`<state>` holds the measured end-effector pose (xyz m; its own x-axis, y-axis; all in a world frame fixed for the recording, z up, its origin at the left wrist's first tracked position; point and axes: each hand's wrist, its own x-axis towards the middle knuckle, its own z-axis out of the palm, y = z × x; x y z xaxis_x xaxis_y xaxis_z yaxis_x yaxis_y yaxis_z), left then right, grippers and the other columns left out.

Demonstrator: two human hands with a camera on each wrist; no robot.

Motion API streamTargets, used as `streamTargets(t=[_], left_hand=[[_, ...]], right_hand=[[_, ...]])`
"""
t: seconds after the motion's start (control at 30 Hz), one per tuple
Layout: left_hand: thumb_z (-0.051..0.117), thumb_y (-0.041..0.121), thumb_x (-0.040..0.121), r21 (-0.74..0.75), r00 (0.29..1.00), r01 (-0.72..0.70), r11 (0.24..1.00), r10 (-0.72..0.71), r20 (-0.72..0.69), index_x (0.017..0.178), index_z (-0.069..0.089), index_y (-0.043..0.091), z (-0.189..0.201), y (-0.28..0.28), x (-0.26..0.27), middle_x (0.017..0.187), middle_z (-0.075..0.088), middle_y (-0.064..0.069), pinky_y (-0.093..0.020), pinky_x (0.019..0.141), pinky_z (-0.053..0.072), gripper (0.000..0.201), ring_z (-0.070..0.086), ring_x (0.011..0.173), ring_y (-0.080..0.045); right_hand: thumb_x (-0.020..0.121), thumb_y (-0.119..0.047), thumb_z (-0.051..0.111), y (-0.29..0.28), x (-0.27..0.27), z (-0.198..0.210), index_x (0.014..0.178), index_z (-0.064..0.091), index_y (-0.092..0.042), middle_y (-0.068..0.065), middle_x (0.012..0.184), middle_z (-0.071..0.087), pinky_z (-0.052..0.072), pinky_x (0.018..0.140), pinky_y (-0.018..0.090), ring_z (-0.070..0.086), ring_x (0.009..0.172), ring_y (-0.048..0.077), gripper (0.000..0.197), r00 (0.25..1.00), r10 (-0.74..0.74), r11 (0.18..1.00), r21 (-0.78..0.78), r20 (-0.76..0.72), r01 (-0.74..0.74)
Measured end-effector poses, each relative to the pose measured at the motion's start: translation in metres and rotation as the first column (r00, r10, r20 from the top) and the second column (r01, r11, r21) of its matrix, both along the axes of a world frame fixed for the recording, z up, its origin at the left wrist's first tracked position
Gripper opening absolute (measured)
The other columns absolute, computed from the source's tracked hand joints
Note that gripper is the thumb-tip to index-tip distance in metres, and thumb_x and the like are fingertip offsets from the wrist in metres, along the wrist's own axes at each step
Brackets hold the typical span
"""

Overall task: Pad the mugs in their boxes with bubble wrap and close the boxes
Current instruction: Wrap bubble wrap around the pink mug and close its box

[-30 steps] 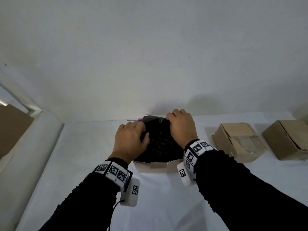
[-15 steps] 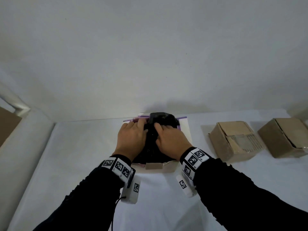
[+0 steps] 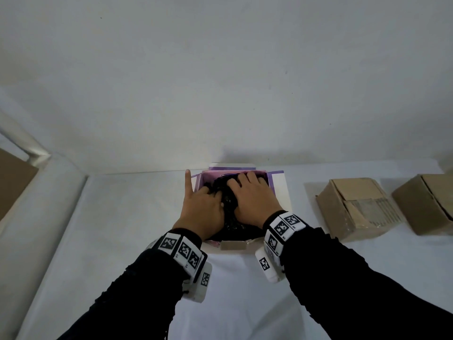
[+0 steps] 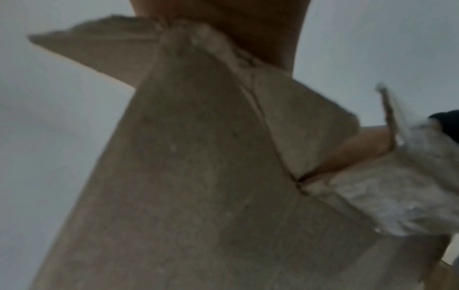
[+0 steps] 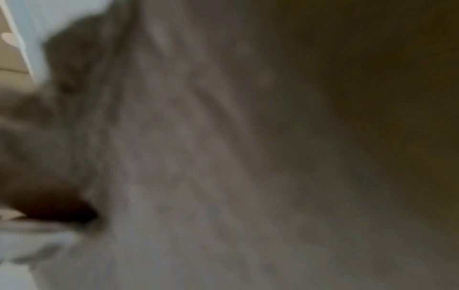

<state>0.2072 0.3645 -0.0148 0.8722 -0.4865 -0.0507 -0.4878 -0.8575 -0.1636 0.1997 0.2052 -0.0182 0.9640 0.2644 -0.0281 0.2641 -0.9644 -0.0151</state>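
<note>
white table point(image 3: 122, 241) bears open box point(image 3: 235, 245), mouth up; both hands' grips flat, pressing black wrap point(image 3: 225, 200) in.

No readable text anywhere. Wristbands point(image 3: 182, 249) carry black-and-white square code markers only; a small mark beside them is illegible.
</note>
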Motion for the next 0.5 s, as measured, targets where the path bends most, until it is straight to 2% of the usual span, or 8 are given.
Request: streamTargets(t=[0.1, 0.2, 0.3, 0.37, 0.43, 0.5], left_hand=[[0.022, 0.037, 0.094, 0.069, 0.998, -0.022, 0.997, 0.026, -0.056, 0.108, 0.062, 0.025, 0.001, -0.002, 0.0, 0.093, 0.066, 0.013, -0.069, 0.104, -0.023, 0.044, 0.053, 0.11, -0.015], [0.021, 0.038, 0.095, 0.099, 0.997, -0.019, 0.995, 0.026, -0.071, 0.108, 0.064, 0.024, 0.004, -0.002, 0.0, 0.097, 0.067, 0.013, -0.07, 0.103, -0.024, 0.047, 0.046, 0.122, -0.02], [0.026, 0.038, 0.097, 0.063, 0.994, -0.015, 0.998, 0.022, -0.109, 0.106, 0.065, 0.024, 0.01, -0.004, -0.003, 0.097, 0.068, 0.01, -0.07, 0.106, -0.02, 0.043, 0.049, 0.119, -0.02], [0.028, 0.038, 0.098, 0.042, 0.99, -0.023, 0.999, 0.028, -0.136, 0.109, 0.065, 0.025, 0.012, -0.004, -0.004, 0.1, 0.069, 0.01, -0.067, 0.107, -0.021, 0.041, 0.051, 0.117, -0.019], [0.033, 0.04, 0.097, 0.016, 0.99, -0.024, 1.0, 0.026, -0.137, 0.111, 0.063, 0.026, 0.014, -0.002, -0.005, 0.106, 0.068, 0.009, -0.063, 0.112, -0.014, 0.035, 0.055, 0.113, -0.018], [0.04, 0.042, 0.095, -0.039, 0.995, -0.032, 0.999, 0.028, -0.096, 0.112, 0.058, 0.025, 0.015, 0.004, -0.007, 0.109, 0.067, 0.007, -0.056, 0.117, -0.007, 0.03, 0.058, 0.109, -0.016]], right_hand=[[0.088, -0.044, 0.05, 0.003, 0.001, -0.001, 0.139, 0.035, -0.02, 0.009, 0.129, 0.053, 0.046, 0.083, 0.039, 0.055, 0.111, 0.029, 0.058, 0.996, -0.019, 0.997, 0.068, -0.085, 0.025], [0.085, -0.044, 0.054, 0.003, 0.005, 0.003, 0.134, 0.04, -0.018, 0.007, 0.124, 0.058, 0.049, 0.079, 0.037, 0.061, 0.105, 0.028, 0.058, 0.985, -0.028, 0.999, 0.015, -0.17, 0.031], [0.082, -0.039, 0.057, 0.003, 0.005, 0.008, 0.128, 0.042, -0.015, 0.007, 0.114, 0.064, 0.045, 0.074, 0.035, 0.064, 0.1, 0.028, 0.053, 0.954, -0.046, 0.996, -0.082, -0.298, 0.022], [0.082, -0.037, 0.058, 0.005, 0.006, 0.014, 0.127, 0.042, -0.015, 0.008, 0.115, 0.064, 0.046, 0.077, 0.036, 0.063, 0.102, 0.029, 0.052, 0.934, -0.051, 0.997, -0.076, -0.354, 0.025], [0.083, -0.033, 0.058, 0.003, 0.004, 0.021, 0.122, 0.05, -0.014, 0.009, 0.115, 0.064, 0.047, 0.085, 0.039, 0.061, 0.105, 0.03, 0.044, 0.951, -0.02, 0.998, -0.055, -0.307, 0.003], [0.081, -0.03, 0.055, -0.003, 0.0, 0.026, 0.11, 0.06, -0.015, 0.008, 0.11, 0.066, 0.037, 0.098, 0.044, 0.057, 0.107, 0.029, 0.033, 0.997, 0.021, 0.994, -0.103, -0.073, -0.028]])
